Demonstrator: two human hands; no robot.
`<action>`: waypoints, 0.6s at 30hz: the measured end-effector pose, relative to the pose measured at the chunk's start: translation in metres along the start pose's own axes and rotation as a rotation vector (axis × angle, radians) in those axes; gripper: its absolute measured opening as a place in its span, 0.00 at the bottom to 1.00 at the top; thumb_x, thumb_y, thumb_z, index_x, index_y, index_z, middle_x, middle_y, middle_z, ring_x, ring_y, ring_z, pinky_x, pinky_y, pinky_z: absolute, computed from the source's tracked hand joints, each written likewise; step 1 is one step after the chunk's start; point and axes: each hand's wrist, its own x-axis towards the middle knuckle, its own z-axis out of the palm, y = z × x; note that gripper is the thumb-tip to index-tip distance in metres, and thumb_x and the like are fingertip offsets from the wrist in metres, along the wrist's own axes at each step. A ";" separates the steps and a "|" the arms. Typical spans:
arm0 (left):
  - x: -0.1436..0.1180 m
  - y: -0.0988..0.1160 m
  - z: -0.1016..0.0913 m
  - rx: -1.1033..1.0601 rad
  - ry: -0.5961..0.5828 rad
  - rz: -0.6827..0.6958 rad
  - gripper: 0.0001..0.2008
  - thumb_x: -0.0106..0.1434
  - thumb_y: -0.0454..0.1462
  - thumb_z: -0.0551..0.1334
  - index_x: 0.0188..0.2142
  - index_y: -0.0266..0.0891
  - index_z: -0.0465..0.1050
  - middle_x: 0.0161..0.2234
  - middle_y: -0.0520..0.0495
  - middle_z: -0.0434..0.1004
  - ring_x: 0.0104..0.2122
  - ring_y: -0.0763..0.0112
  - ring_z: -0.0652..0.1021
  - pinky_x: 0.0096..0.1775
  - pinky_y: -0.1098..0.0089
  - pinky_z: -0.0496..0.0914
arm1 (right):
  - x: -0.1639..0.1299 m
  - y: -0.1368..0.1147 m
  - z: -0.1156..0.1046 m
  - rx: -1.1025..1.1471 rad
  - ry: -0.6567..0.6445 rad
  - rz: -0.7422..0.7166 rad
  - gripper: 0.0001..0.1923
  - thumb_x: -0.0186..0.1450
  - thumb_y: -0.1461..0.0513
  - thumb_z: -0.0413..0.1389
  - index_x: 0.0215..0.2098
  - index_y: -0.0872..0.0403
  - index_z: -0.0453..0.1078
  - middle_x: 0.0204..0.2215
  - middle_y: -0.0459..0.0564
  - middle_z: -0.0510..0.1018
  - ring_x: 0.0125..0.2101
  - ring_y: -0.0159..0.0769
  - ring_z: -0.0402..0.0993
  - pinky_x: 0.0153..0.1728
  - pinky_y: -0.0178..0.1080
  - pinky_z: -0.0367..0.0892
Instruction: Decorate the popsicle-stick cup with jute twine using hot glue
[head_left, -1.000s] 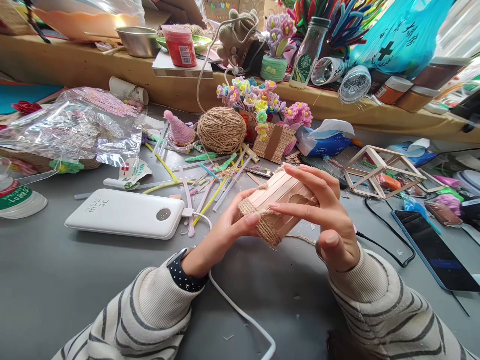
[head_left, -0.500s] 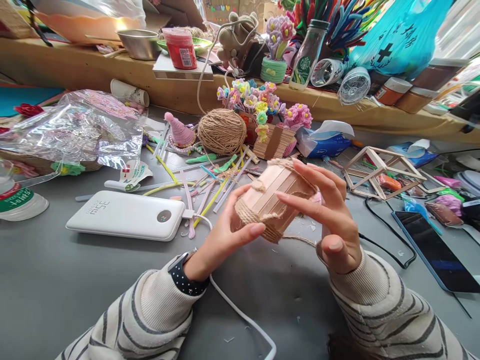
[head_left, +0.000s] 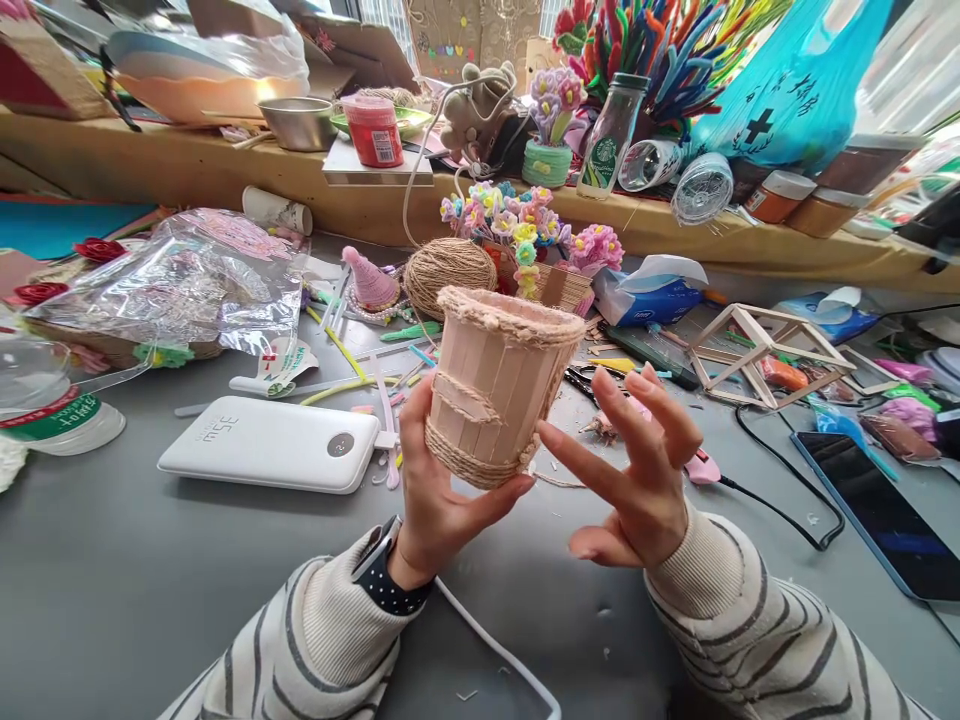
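Popsicle-stick cup (head_left: 495, 385), bound with twine at rim, middle and base, stands upright above the grey surface (head_left: 112, 580); left hand (head_left: 442, 490) has its grip closed around the base, right hand (head_left: 637, 480) open just beside, fingers spread; its inside is hidden

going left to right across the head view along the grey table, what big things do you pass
plastic bottle → white power bank → left hand holding the stick cup wrapped in twine → right hand, open beside the cup → wooden stick frame → dark tablet
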 end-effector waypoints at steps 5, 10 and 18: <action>0.000 0.000 0.000 0.003 -0.007 0.012 0.44 0.47 0.45 0.69 0.60 0.47 0.48 0.55 0.40 0.59 0.54 0.52 0.66 0.54 0.52 0.62 | -0.001 -0.001 0.002 -0.002 -0.042 -0.014 0.31 0.64 0.43 0.33 0.57 0.42 0.60 0.58 0.49 0.59 0.59 0.46 0.47 0.60 0.56 0.46; 0.000 0.000 0.000 -0.028 -0.018 -0.002 0.44 0.48 0.46 0.68 0.60 0.47 0.48 0.54 0.40 0.60 0.54 0.54 0.67 0.53 0.53 0.63 | -0.002 0.000 0.002 -0.006 -0.054 -0.007 0.31 0.64 0.42 0.32 0.58 0.41 0.58 0.59 0.46 0.58 0.59 0.45 0.47 0.61 0.55 0.45; 0.001 0.007 0.001 -0.165 -0.066 -0.151 0.41 0.47 0.48 0.68 0.56 0.40 0.54 0.55 0.38 0.62 0.54 0.52 0.66 0.55 0.55 0.61 | 0.001 0.005 -0.001 0.112 -0.109 -0.036 0.33 0.62 0.41 0.36 0.60 0.43 0.55 0.64 0.46 0.46 0.61 0.46 0.43 0.61 0.55 0.41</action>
